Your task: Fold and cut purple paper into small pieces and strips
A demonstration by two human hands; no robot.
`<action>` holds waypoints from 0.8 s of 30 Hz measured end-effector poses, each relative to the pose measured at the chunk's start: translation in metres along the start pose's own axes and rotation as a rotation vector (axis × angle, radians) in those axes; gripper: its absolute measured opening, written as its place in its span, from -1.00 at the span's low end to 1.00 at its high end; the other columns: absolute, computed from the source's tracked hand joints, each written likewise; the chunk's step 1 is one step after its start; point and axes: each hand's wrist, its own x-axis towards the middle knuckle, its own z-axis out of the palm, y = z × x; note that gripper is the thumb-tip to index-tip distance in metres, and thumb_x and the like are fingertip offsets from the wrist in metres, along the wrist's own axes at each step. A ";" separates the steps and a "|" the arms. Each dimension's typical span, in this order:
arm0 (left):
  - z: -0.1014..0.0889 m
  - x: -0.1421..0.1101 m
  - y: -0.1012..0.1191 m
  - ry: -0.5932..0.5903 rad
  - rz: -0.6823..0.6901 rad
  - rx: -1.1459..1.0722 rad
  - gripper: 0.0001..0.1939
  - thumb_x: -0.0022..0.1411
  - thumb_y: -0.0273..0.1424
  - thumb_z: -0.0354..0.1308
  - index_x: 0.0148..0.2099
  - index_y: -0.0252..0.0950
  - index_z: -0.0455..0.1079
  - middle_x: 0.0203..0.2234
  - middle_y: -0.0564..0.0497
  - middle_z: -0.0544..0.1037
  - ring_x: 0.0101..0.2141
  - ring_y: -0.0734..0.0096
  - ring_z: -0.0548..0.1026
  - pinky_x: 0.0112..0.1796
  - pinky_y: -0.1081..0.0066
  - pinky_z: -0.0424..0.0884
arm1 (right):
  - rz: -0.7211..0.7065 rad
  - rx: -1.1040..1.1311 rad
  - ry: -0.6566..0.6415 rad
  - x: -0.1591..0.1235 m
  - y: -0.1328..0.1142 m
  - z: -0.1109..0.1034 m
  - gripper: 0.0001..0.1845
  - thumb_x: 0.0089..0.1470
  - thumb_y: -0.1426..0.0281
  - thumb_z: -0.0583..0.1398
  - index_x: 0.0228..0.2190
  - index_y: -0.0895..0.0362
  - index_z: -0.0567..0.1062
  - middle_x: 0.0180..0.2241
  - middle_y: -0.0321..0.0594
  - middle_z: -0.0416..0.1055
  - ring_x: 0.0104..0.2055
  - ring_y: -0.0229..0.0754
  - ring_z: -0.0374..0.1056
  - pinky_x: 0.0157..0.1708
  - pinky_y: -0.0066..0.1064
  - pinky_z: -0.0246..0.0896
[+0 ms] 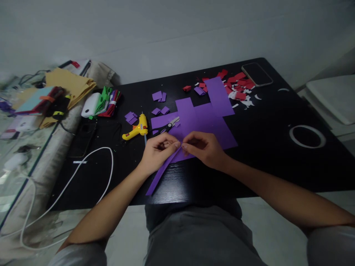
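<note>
My left hand (161, 150) is closed in a pinch on the upper end of a long, narrow purple paper strip (161, 175), which slants down toward the table's front edge. Fingertip to fingertip with it, my right hand (204, 147) also pinches at that end; the fingers hide most of the spot. Beneath and behind both hands lie large purple paper sheets (219, 129). Scissors with black handles (168, 126) rest on the sheets, just beyond my left hand. Left of them lies a yellow hot glue gun (137, 128) with a glue stick in its back.
Small folded purple pieces (131, 118) lie near the glue gun. Red and white paper scraps (240, 87) spread at the back right beside a phone (257, 74). A white ring (307, 136) is at right. A white cable (111, 162) loops over the black table's left side.
</note>
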 end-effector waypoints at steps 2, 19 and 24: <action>0.000 0.000 0.001 -0.005 0.005 0.015 -0.76 0.16 -0.24 0.42 -0.39 -0.29 0.52 -0.60 0.11 0.42 -0.58 0.56 0.29 -0.53 0.51 0.21 | -0.021 -0.018 -0.001 0.000 0.000 0.000 -0.87 0.09 0.34 0.37 -0.39 0.11 0.55 -0.48 -0.34 0.50 -0.45 -0.28 0.45 -0.37 -0.43 0.42; -0.001 0.000 0.000 -0.004 -0.005 0.041 -0.80 0.27 -0.28 0.31 -0.32 -0.30 0.49 -0.57 0.11 0.40 -0.56 0.55 0.27 -0.51 0.51 0.22 | -0.066 -0.154 -0.015 0.001 -0.005 -0.002 -0.93 0.10 0.38 0.32 -0.40 0.11 0.56 -0.47 -0.33 0.49 -0.43 -0.28 0.42 -0.35 -0.42 0.37; 0.000 0.000 0.001 -0.074 -0.100 -0.107 -0.76 0.28 -0.22 0.32 -0.18 -0.28 0.46 -0.52 0.09 0.49 -0.52 0.47 0.47 -0.45 0.47 0.40 | -0.048 -0.122 0.028 0.003 -0.006 -0.004 -0.92 0.09 0.38 0.33 -0.41 0.11 0.55 -0.50 -0.34 0.50 -0.45 -0.27 0.43 -0.37 -0.41 0.40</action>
